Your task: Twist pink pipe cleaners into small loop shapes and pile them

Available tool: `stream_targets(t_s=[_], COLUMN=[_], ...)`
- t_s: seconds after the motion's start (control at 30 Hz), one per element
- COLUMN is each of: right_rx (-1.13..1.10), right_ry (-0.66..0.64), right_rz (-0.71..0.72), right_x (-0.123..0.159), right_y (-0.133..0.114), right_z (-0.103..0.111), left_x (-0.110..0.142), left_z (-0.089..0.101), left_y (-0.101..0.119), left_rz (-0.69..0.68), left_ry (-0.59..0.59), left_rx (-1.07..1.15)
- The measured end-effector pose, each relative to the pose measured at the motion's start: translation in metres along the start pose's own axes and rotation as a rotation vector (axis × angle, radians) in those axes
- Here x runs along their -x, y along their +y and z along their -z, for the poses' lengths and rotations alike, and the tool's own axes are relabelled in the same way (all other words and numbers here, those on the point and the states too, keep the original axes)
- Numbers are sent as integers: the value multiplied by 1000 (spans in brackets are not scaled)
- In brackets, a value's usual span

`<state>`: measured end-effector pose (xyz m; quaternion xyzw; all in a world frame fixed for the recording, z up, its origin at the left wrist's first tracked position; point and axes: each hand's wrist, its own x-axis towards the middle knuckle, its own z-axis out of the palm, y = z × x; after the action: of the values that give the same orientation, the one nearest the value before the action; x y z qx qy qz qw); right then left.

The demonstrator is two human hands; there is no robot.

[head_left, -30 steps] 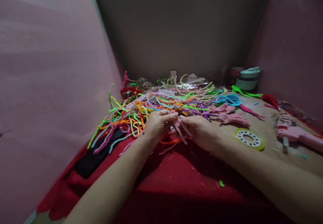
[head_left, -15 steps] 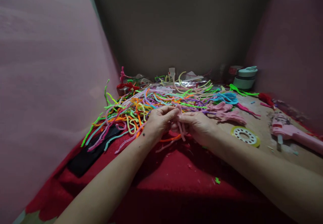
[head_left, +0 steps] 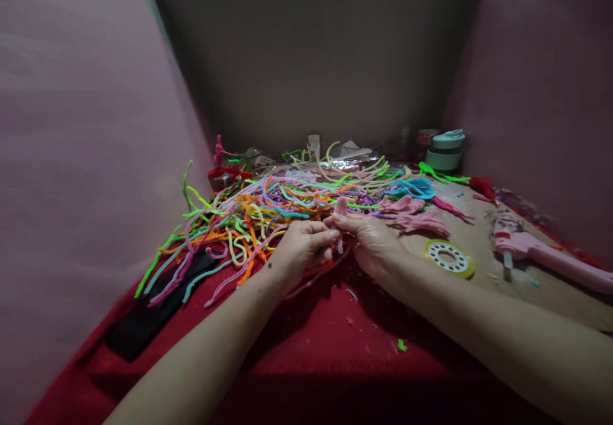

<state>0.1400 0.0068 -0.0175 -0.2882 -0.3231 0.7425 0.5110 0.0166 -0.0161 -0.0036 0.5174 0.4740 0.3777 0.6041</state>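
A pink pipe cleaner [head_left: 341, 207], bent into a narrow loop at its top, is pinched between my two hands. My right hand [head_left: 373, 240] grips it just below the loop with thumb and fingers. Close beside, my left hand [head_left: 304, 246] is closed with its fingertips on the lower part, which the fingers partly hide. Behind my hands spreads a tangled heap of coloured pipe cleaners [head_left: 282, 198]. Folded pink pipe cleaner pieces [head_left: 424, 223] lie to the right of the heap.
A yellow tape roll [head_left: 449, 259] and a pink hot glue gun [head_left: 536, 249] lie on the right. At the back right stands a mint-green lidded container [head_left: 445, 150]. A black cloth [head_left: 138, 326] lies left on the red tablecloth [head_left: 335, 348]. Walls rise on both sides.
The camera view has shifted slightly to the right. My left hand has moved lower on the pink pipe cleaner, while my right hand holds it under the loop. The hanging ends are now mostly hidden.
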Motion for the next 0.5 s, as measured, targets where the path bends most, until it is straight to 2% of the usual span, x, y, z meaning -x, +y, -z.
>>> stream_targets(t_s=[0.13,0.23,0.3,0.37,0.43,0.5], right_rx=[-65,-136,-181,-213,-228,-234], right_ry=[99,172,235,242,164,71], right_rz=[-17,-24,-21,-38,-103,-166], right_x=[-3,-8,-11,-11,-9,-6], right_y=[-7,-16,-22,-26,-27,-25], right_z=[-1,0,1,1,0,-2], left_x=[9,15,16,12,8,4], left_z=[-2,2,6,11,13,14], left_y=[10,17,19,16,10,3], left_rz=[10,64,23,-197,-505,-766], left_ry=[-66,-180,-144,49,223,240], left_rx=[-154,-365,-476,-544,-638,-788])
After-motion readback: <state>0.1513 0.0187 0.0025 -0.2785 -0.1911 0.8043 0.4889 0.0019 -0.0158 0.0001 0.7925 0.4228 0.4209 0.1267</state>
